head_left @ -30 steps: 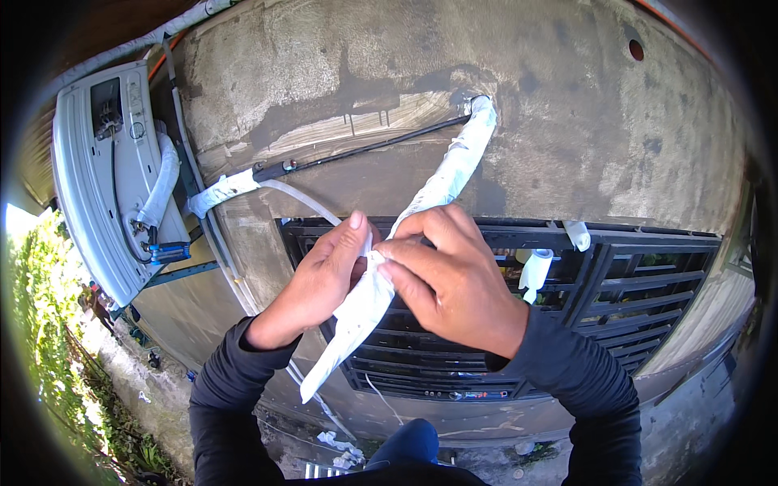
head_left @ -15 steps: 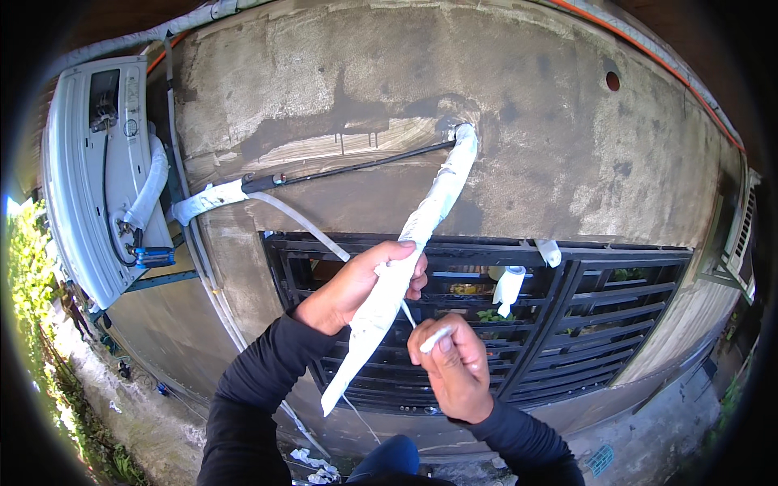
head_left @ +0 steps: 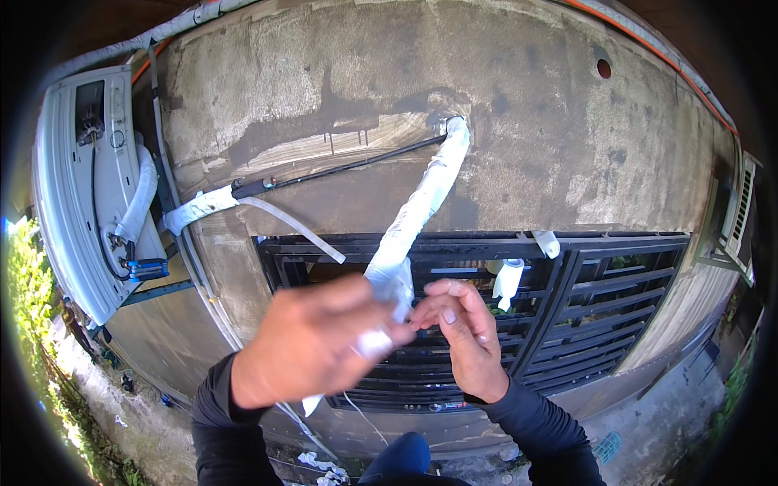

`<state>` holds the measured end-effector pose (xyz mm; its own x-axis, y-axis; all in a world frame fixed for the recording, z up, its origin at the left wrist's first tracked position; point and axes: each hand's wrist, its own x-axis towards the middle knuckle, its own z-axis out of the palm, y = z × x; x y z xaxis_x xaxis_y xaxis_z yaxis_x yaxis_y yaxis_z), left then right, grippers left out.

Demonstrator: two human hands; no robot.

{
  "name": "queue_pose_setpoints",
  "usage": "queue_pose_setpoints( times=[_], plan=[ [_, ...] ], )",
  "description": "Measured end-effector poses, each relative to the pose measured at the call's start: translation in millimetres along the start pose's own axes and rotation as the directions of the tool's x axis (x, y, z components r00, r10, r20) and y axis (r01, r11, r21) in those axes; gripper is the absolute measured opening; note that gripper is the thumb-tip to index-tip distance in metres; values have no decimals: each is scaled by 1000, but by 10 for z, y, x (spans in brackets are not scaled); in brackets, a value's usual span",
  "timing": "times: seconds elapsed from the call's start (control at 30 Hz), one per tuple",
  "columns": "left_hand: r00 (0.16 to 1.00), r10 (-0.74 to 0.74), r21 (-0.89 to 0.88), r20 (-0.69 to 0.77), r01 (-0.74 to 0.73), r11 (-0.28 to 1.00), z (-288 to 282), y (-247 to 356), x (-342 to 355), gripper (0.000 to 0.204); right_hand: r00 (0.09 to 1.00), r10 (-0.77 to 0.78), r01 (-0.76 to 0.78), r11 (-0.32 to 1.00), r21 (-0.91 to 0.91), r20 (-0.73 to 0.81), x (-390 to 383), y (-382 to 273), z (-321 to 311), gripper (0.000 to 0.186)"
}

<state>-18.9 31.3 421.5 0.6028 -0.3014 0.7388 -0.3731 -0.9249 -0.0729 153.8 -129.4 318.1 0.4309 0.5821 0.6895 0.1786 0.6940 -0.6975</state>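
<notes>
A pipe bundle wrapped in white tape (head_left: 423, 194) slants down from a hole in the wall, and its lower part passes behind my left hand (head_left: 312, 344). That hand is smeared by motion, with a small white wad of tape (head_left: 374, 344) showing between its closed fingers. My right hand (head_left: 472, 340) is just right of the bundle, fingers bent and apart with nothing visible in them; its fingertips come close to or touch those of the left. Below the left hand the bundle's white tail (head_left: 312, 403) peeks out.
A white outdoor air-conditioner unit (head_left: 77, 194) hangs at the left. From its wrapped line (head_left: 203, 208) a black pipe (head_left: 348, 164) runs to the hole, and a loose pale hose (head_left: 296, 227) ends near the window. Behind my hands is a black window grille (head_left: 616, 316); a white roll (head_left: 508, 279) hangs there.
My left hand has let go of the bundle and swung in front of it, lower down. The white tape wad has passed from my right hand to my left; the right hand's fingers have loosened.
</notes>
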Motion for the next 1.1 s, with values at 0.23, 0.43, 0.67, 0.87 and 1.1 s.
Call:
queue_pose_setpoints(
  times=[0.23,0.43,0.67,0.87,1.1],
  plan=[
    [984,105,-191,-140,-131,973,-74,-178,-120,45,914,348,-346,937,-47,208,38,-82,-52,50],
    [817,-572,-719,65,436,541,721,-950,-790,40,898,385,-421,893,158,212,92,19,13,53],
    [724,-586,-669,364,641,377,827,-1224,-961,67,923,331,-344,938,32,197,193,130,169,20],
    [722,-536,-893,437,418,-166,617,-663,-442,33,925,358,-355,934,-46,130,184,437,184,9],
    [964,-200,-526,175,263,809,-253,-164,-169,27,969,223,-235,964,126,102,147,-89,67,39]
  ],
)
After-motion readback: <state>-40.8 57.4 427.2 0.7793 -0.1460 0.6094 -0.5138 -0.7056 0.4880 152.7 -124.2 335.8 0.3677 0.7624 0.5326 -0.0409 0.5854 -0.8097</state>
